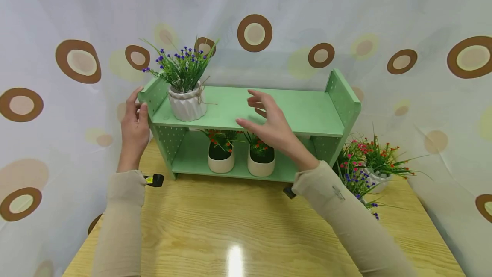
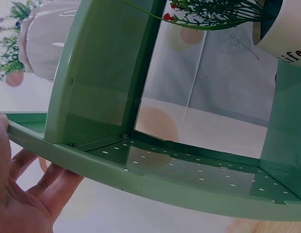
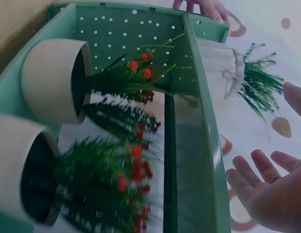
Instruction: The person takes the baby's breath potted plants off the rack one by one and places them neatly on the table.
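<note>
A green two-tier shelf (image 1: 246, 97) stands on the table. My left hand (image 1: 135, 129) grips the upper front edge of its left side panel, with the fingers on the outer side in the left wrist view. Just inside that panel, a white ribbed pot with purple flowers (image 1: 187, 104) sits upright on the top tier. My right hand (image 1: 270, 121) hovers above the middle of the top tier, fingers apart and holding nothing. On the lower tier are two cream pots with red-orange flowers, a left pot (image 1: 221, 163) and a right pot (image 1: 261, 166).
Several potted flowers, red (image 1: 378, 178) and purple (image 1: 357, 183) among them, stand on the table right of the shelf, partly behind my right sleeve. A patterned curtain (image 1: 292, 16) hangs behind. The wooden table (image 1: 215, 221) extends in front of the shelf.
</note>
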Demonstrator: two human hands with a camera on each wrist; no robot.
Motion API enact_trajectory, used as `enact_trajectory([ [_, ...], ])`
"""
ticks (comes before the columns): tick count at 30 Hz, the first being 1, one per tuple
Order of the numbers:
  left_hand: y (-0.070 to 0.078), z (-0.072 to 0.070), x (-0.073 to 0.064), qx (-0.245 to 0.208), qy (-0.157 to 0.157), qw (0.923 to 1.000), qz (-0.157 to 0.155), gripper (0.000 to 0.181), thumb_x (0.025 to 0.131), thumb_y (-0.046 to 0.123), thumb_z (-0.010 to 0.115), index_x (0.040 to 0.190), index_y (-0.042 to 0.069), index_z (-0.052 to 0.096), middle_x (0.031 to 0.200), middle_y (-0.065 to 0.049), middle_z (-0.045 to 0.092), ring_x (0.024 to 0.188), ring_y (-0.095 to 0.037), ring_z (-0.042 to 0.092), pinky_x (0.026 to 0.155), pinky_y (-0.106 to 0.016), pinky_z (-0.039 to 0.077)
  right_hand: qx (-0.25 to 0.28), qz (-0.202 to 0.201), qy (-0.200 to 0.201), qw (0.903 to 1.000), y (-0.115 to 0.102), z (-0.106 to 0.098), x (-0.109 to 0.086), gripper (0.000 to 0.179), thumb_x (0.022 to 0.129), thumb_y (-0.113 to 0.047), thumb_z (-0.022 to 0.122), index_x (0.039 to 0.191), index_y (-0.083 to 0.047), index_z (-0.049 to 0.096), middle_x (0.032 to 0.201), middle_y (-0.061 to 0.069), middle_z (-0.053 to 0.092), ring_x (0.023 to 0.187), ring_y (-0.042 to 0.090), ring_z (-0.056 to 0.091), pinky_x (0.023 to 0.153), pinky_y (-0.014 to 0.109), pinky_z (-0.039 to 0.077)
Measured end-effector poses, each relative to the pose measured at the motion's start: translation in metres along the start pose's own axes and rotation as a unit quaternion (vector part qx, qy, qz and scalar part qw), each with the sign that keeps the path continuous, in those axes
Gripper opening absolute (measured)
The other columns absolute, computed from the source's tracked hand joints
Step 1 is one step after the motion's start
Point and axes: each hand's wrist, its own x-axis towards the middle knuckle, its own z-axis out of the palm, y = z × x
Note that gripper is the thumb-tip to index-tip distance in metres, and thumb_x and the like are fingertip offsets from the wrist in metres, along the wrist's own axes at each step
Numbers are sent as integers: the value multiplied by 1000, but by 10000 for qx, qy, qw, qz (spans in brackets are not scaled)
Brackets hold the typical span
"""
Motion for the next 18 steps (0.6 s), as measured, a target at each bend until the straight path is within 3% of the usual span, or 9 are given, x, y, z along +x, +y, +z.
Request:
enact_trajectory([
  [7, 0, 1, 1, -33, 21, 10000, 19, 46, 113, 37, 37, 159, 36, 36, 128, -25, 58, 100, -17, 51, 82, -28, 40, -41, 573, -409, 9975, -8, 48, 58, 95, 93, -39, 78, 166, -22, 22, 161, 10, 38, 149, 30, 40, 119, 49, 38],
  [13, 0, 2, 0, -37, -77, 10000, 12, 47, 113, 37, 36, 160, 35, 34, 127, -25, 57, 98, -17, 51, 81, -28, 41, 98, 854, -511, 9950, -12, 78, 80, 105, 90, -42, 81, 168, -21, 14, 167, 10, 30, 153, 30, 34, 118, 52, 37],
  [18, -1, 0, 0, 19, -43, 10000, 6, 47, 113, 36, 37, 160, 35, 34, 128, -27, 57, 100, -23, 53, 83, -32, 41, 100, 790, -577, 9952, -20, 99, 92, 106, 88, -44, 82, 167, -16, 17, 166, 9, 31, 151, 28, 37, 118, 48, 39],
])
